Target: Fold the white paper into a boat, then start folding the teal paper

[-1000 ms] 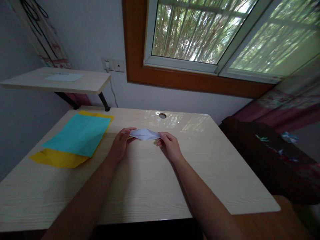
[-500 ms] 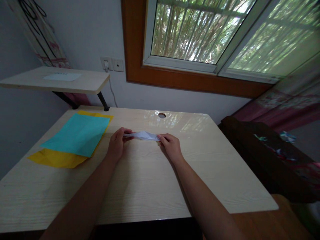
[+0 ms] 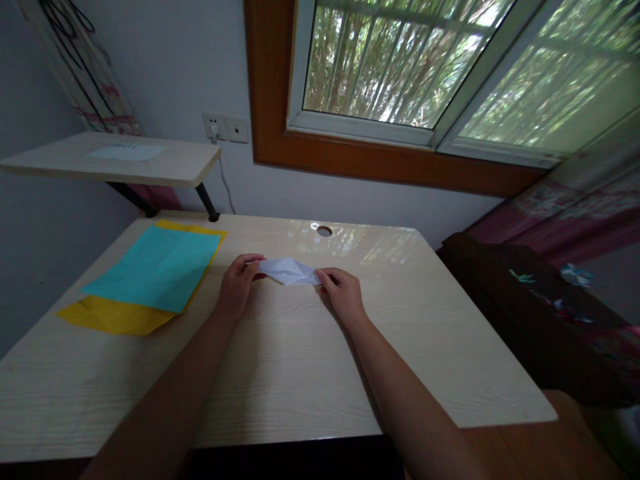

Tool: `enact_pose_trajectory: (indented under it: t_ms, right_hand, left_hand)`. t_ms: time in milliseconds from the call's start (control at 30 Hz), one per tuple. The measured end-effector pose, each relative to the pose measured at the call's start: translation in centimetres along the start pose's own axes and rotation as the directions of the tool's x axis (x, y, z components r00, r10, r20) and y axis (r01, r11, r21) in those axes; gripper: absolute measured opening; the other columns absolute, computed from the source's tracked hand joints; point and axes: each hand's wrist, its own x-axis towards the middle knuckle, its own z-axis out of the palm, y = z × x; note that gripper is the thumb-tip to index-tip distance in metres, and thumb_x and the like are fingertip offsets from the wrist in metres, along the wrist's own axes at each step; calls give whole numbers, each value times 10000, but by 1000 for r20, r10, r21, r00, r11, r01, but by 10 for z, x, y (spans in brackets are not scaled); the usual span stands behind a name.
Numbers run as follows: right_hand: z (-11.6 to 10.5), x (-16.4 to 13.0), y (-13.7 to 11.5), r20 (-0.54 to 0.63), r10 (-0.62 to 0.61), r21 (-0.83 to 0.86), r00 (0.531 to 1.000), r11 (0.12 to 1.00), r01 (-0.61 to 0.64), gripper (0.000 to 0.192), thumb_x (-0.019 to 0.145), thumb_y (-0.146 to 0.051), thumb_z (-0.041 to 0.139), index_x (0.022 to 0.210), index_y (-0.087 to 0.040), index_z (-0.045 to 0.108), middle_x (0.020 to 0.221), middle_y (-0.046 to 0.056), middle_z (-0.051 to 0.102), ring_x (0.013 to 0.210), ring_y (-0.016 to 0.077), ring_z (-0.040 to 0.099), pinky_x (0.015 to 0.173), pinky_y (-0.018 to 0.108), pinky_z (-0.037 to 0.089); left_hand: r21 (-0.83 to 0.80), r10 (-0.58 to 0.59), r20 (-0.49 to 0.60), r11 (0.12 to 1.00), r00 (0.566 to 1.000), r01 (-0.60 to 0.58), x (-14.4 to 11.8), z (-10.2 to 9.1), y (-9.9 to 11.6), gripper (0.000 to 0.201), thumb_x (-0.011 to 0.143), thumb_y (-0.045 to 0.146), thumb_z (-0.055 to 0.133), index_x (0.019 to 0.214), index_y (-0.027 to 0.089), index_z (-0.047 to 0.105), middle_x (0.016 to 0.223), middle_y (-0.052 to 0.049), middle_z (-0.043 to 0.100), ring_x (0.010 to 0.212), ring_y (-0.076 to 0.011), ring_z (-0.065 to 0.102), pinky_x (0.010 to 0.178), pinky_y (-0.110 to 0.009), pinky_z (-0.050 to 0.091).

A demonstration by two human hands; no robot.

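Note:
A folded white paper, pointed toward both ends and widest in the middle, is stretched between my hands above the desk. My left hand pinches its left end between thumb and fingers. At the other end, my right hand grips the tip the same way. Creases run along the paper's length. The fingers hide both of its tips.
On the left of the desk, a turquoise sheet lies over yellow paper. A raised shelf with a paper on it stands behind. A cable hole is near the back edge.
The folded paper has tilted, so more of its broad face shows and it looks wider in the middle. My left hand has turned slightly; my right hand has hardly moved.

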Motion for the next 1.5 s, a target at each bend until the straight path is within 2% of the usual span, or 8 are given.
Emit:
enact_pose_trajectory:
  t_ms: [133,300,533,667,800,1000,1333,1500]
  right_hand:
    - [1,0,1,2,-28,-26,1000,999,28,269,919,-443,633,905,-227,794,814,51,771,672,206,675,704,333,503]
    - [2,1,5,34,-71,-94,997,993,74,237,921,-427,637,924,-250,794,883,60,782,772,232,696,740,345,508]
    - [2,0,7,194,-127,-203,973,965,167,195,935,-361,631,1018,-270,782,950,55,776,845,226,702,768,332,505]
    - [1,2,6,211,-197,-298,957,920,255,184,946,-341,625,973,-258,788,868,61,742,820,221,654,765,331,478]
    - [-1,3,5,209,-236,-396,949,867,303,192,952,-323,623,918,-240,793,808,78,713,819,240,610,774,354,461]
    - [-1,3,3,219,-240,-365,946,879,308,254,992,-355,563,946,-248,789,856,84,732,833,237,618,789,351,461]
    - [-2,1,-1,203,-192,-235,960,942,239,330,1018,-396,500,909,-245,773,840,67,718,794,207,644,748,311,451]
    - [-2,1,0,184,-185,-213,965,951,223,318,1009,-393,506,912,-241,767,823,63,711,801,214,656,752,317,458]
  left_hand:
    - [107,35,19,994,999,-37,-2,-2,-2,260,815,372,713,1012,205,741,1057,-58,734,904,-210,678,811,-337,573]
    - [204,100,-1,974,995,-98,-4,-5,-2,185,844,324,671,968,219,760,1002,-47,752,885,-218,691,841,-350,556]
    - [145,177,15,973,984,-177,-12,0,12,133,836,273,669,899,206,765,941,-46,755,894,-209,686,838,-330,552]
    - [112,188,61,975,980,-194,-17,1,16,124,829,258,671,884,196,763,920,-52,760,837,-203,687,771,-321,561]
    - [68,205,35,976,978,-207,-15,-1,14,103,835,245,664,855,191,750,878,-47,757,816,-196,700,770,-327,574]
    - [25,200,-53,980,978,-199,-12,0,11,97,834,248,662,860,185,730,869,-43,745,838,-196,717,818,-357,591]
    - [-29,178,-63,983,982,-180,-10,-1,10,103,830,273,676,862,187,722,859,-41,731,837,-199,718,761,-334,593]
    - [-28,193,-50,980,980,-195,-9,-3,6,159,846,320,685,952,206,718,952,-44,719,883,-193,697,759,-312,582]
